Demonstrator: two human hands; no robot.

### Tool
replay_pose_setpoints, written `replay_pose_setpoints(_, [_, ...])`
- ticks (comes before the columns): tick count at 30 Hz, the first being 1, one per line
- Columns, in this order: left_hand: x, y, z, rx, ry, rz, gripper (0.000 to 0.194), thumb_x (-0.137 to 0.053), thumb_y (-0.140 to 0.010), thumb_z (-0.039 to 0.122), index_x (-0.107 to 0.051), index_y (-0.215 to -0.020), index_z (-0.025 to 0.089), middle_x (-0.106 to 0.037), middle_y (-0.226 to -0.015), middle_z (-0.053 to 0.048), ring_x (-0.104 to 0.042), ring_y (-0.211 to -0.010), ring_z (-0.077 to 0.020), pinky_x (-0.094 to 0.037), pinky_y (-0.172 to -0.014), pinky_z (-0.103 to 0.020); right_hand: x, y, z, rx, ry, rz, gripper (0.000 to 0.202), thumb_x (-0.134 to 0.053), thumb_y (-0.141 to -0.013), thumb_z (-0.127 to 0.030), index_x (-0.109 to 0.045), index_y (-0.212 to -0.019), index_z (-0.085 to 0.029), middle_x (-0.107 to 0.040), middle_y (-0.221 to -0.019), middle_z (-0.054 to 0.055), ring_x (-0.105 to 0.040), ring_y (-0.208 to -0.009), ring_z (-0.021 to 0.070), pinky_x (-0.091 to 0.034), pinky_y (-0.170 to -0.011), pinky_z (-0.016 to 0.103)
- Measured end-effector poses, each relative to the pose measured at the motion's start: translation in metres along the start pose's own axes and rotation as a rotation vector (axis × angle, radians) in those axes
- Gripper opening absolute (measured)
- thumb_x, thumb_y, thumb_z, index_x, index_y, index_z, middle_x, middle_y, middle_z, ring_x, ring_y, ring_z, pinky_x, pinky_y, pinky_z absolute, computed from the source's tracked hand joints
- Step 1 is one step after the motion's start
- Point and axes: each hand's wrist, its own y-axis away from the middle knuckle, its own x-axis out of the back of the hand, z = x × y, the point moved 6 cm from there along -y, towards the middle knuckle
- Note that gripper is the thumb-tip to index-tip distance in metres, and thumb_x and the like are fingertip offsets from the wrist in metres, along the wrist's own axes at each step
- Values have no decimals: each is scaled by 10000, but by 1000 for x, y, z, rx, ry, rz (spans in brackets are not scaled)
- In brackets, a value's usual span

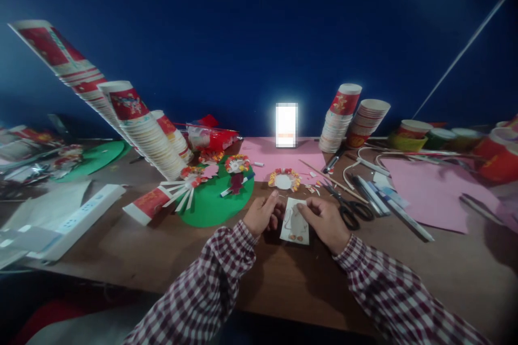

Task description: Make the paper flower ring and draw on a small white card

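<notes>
My right hand [327,222] pinches a small whitish sheet [296,230] near the table's front, its thumb lying over the upper part. Dark curved lines and two orange-brown spots show on that sheet. Just left of it is my left hand [264,212], its fingers curled with the thumb on top; whatever may be between them is too small to make out. Beyond both hands lies a paper ring with yellow and red curled edges round a white centre [284,181]. Black-handled scissors [351,212] rest right of my right hand.
Tall stacks of paper cups [156,143] lean at the left, with more cup stacks [335,129] at the back right. A green sheet [202,210] carries a marker and cut cups. Pink paper [431,191], a power strip [87,218] and a bright screen [286,125] are around.
</notes>
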Motion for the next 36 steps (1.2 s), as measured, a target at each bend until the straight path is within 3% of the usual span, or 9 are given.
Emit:
replay_pose_setpoints(4, [0, 0, 1, -69, -81, -21, 619, -418, -733, 739, -552, -682, 137, -432, -409, 54, -382, -297, -51, -264, -311, -157, -1, 1, -2, -2, 0, -6, 319, -565, -779, -459, -568, -649, -168, -546, -557, -4, -472, -507, 121, -371, -456, 226])
replay_pose_setpoints(7, [-2, 2, 5, -115, -131, -54, 543, -536, -702, 678, -543, -632, 139, -428, -371, 56, -377, -313, -45, -254, -342, -151, -1, 2, -7, 1, -1, -20, 315, -565, -779, -453, -587, -655, -165, -564, -562, 1, -488, -516, 123, -377, -456, 222])
replay_pose_setpoints(16, [-8, 0, 4, -201, -161, -101, 430, -641, -690, 534, -530, -597, 130, -428, -469, 53, -358, -421, -41, -225, -396, -168, -6, 5, -11, 35, 27, -63, 295, -560, -789, -414, -564, -623, -169, -548, -541, -7, -475, -503, 115, -369, -459, 222])
replay_pose_setpoints(21, [-4, -2, 1, -194, -145, -71, 397, -669, -679, 465, -520, -544, 123, -393, -455, 58, -317, -434, -37, -194, -405, -177, -7, 5, -11, 56, 41, -105, 309, -559, -807, -433, -602, -665, -162, -572, -575, -2, -492, -533, 118, -387, -479, 219])
replay_pose_setpoints(29, [1, -4, 0, -149, -38, -22, 393, -685, -650, 444, -679, -792, 78, -594, -586, -12, -451, -484, -73, -330, -438, -182, -7, 1, 6, -48, -98, -129, 422, -420, -879, -520, -593, -726, -166, -592, -621, 18, -540, -536, 133, -423, -434, 217])
replay_pose_setpoints(36, [2, -3, -1, -123, 14, 20, 387, -710, -629, 436, -693, -799, 90, -633, -615, -16, -470, -469, -74, -329, -421, -180, -8, 1, 8, -55, -110, -128, 415, -419, -881, -521, -597, -745, -172, -631, -633, 27, -584, -551, 150, -432, -444, 228])
